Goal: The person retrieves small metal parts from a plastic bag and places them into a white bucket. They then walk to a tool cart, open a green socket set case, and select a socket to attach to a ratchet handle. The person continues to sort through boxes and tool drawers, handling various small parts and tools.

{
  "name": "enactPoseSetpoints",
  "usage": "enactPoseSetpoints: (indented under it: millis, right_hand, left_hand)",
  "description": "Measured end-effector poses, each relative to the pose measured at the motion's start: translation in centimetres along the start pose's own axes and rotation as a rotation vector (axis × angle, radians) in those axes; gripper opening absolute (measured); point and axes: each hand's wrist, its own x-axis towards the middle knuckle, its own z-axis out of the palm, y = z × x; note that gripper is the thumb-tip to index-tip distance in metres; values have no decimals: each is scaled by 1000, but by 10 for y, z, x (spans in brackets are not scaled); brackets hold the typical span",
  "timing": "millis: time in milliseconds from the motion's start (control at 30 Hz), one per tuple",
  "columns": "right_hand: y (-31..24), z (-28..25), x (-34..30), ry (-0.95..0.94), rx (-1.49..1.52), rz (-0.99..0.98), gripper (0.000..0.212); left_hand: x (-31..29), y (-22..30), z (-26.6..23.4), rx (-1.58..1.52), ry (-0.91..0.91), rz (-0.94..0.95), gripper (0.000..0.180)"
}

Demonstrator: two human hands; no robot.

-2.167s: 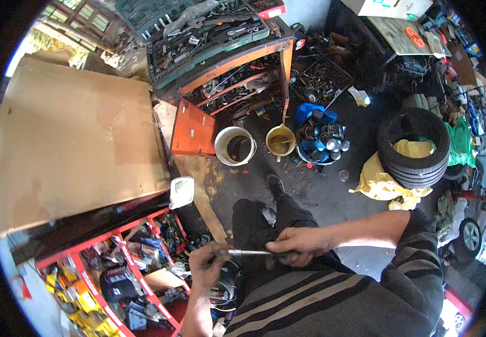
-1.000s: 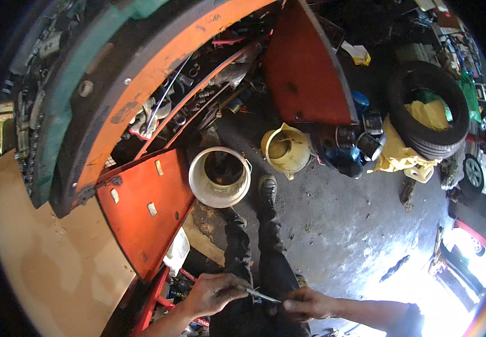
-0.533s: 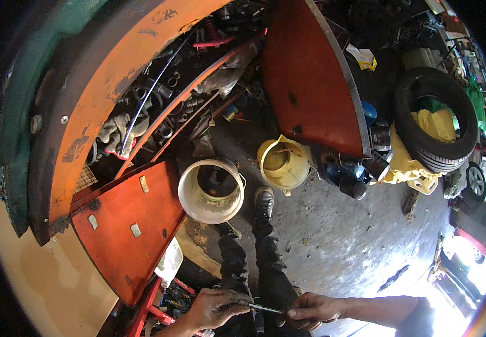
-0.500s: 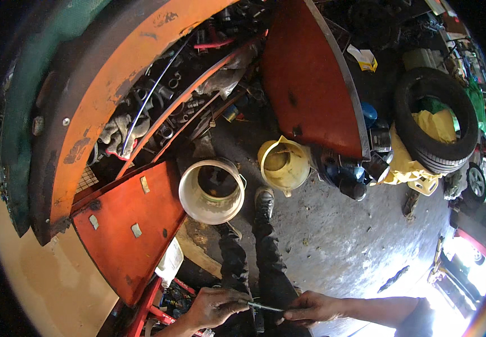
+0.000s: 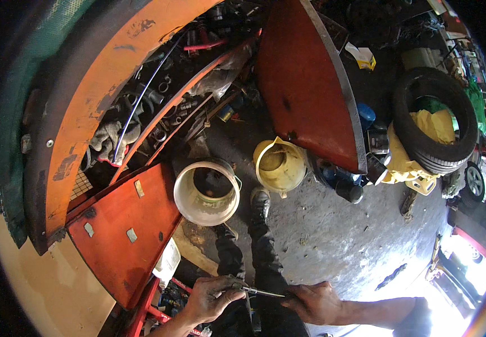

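A thin, pale metal rod [image 5: 265,292] runs almost level between my hands, over my dark trouser legs. My left hand [image 5: 213,299] is closed on its left end in a pinch of thumb and fingers. At the opposite end, my right hand [image 5: 316,303] has its fingers curled together around the tip, which they partly hide. Both hands look smeared with dark grime. Exactly what kind of tool or part the rod is, I cannot make out.
Beyond my feet stand a whitish bucket [image 5: 207,218] with dark content and a yellowish bucket [image 5: 296,182]. An orange-red toolbox [image 5: 119,236] with metal parts lies left. A red panel [image 5: 304,84] stands ahead; a tyre [image 5: 403,118] lies on yellow sacking [image 5: 398,160] at right.
The view has shifted slightly, so the surroundings sit a little farther left. My left fingers have changed their hold on the rod, and my right hand has turned slightly, its fingers more bunched.
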Motion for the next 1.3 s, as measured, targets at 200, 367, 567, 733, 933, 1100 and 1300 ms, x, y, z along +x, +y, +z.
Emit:
enactPoseSetpoints:
  millis: [200,367,567,733,933,1100,1300]
  right_hand:
    - [-2,-3,-14,-210,509,369,29]
    - [18,5,-1,-136,152,121,36]
    - [44,-12,41,167,154,130,26]
    - [37,-18,45,345,236,178,27]
    - [25,15,38,325,502,347,33]
    - [30,29,33,266,584,392,31]
    - [23,32,33,370,623,344,32]
  left_hand:
    - [-3,1,0,-38,-62,-34,18]
    - [6,-3,-2,4,-89,-180,20]
    - [80,21,-40,-266,53,3,27]
    - [196,86,-107,449,757,584,40]
    - [285,118,-181,781,903,609,35]
    - [290,133,-242,1177,856,503,36]
    - [320,135,-250,1071,728,430,35]
